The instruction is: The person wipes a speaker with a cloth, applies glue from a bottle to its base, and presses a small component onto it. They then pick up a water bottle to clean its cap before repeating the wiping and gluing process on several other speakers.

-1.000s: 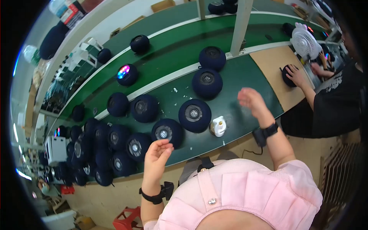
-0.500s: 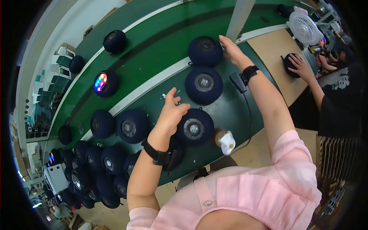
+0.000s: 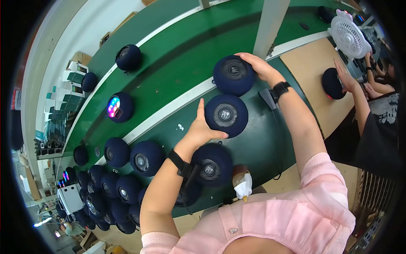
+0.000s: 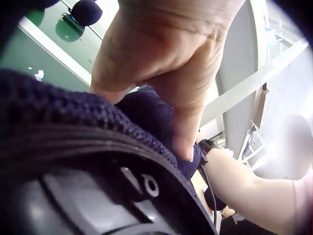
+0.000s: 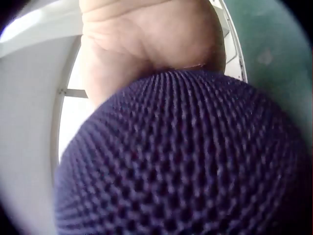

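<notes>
Two round navy fabric speakers lie one behind the other on the green bench. My left hand (image 3: 204, 126) grips the nearer speaker (image 3: 227, 115) from its left side, thumb under its front edge. My right hand (image 3: 255, 64) curls round the right side of the farther speaker (image 3: 234, 75). In the left wrist view the left hand (image 4: 166, 68) holds navy mesh (image 4: 68, 112) above a black plastic part. In the right wrist view the farther speaker's mesh (image 5: 186, 156) fills the frame, with the palm (image 5: 146, 39) pressed against it.
Several more navy speakers lie in front and to the left, one (image 3: 211, 166) just under my left wrist. A lit speaker (image 3: 115, 106) glows farther left. A white-capped bottle (image 3: 243, 186) stands near the bench edge. A white post (image 3: 270, 25) rises behind. At the right are a fan (image 3: 349, 38) and another person's hand (image 3: 344, 76).
My left hand has left the front speaker and gone forward to grip the middle one. My right hand has closed round the far speaker.
</notes>
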`<state>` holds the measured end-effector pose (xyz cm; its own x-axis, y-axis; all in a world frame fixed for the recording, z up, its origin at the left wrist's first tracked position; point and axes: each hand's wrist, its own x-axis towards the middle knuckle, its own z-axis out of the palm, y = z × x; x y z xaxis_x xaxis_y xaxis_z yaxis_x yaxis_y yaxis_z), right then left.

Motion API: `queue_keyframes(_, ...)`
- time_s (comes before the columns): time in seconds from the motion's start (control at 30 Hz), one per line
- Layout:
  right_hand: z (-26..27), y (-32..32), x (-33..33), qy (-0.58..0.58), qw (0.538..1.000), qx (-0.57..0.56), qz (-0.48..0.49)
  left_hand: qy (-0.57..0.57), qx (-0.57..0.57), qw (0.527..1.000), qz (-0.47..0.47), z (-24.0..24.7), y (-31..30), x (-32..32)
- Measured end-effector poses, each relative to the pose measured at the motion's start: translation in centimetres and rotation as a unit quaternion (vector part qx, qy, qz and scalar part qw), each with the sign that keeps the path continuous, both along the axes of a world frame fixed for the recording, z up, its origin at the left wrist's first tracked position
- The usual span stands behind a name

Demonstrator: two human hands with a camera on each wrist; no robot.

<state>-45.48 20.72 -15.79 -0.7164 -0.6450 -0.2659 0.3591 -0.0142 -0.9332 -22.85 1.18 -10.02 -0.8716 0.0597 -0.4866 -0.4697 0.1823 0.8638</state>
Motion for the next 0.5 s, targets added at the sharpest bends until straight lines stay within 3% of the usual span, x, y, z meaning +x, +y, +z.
queue_keyframes(0.07, -0.4, 2.7, 1.1, 0.048, 0.995, -0.005, -0.087, 0.003, -0.006, 1.000, 0.004, 0.0, 0.8, -0.4)
queue_keyframes(0.17, -0.2, 6.8, 3.7, 0.024, 0.983, 0.035, -0.178, 0.017, -0.072, 0.997, -0.019, -0.3, 1.7, -1.5)
queue_keyframes(0.33, -0.9, 11.8, 8.5, 0.024, 0.946, 0.047, -0.321, 0.047, 0.029, 0.998, -0.038, -2.1, 3.1, -3.1)
queue_keyframes(0.37, -1.1, 12.5, 9.2, 0.030, 0.934, 0.060, -0.350, 0.073, -0.034, 0.995, -0.051, -2.9, 3.3, -3.5)
queue_keyframes(0.5, -0.7, 13.8, 12.5, 0.044, 0.892, 0.051, -0.448, 0.062, -0.088, 0.994, -0.029, -3.7, 5.9, -5.0)
